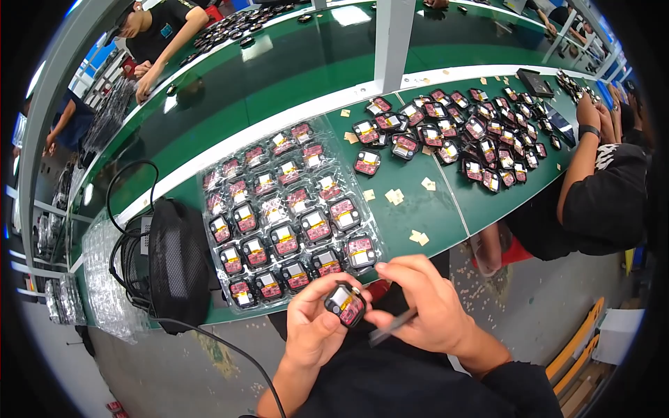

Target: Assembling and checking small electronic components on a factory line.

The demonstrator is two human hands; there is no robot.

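My left hand (315,322) is closed around a small black square electronic case (345,304), which looks like an open smartwatch body. A red circuit board, a silver-white block and a yellow strip show inside it. My right hand (433,306) is close beside the case, thumb and index finger apart near its right edge. A slim grey tool (394,327), smeared by motion, is held in the right hand; its exact kind cannot be told. Just beyond my hands lies a clear plastic tray (377,237) with rows of similar cases, such as the one at its near right corner (361,252).
A heap of similar cases (481,136) covers the green bench (390,226) at right, with small cream paper pieces (394,196) nearby. A black mesh bag (180,261) and cables stand left of the tray. Co-workers sit at right (603,195) and across the bench (164,31).
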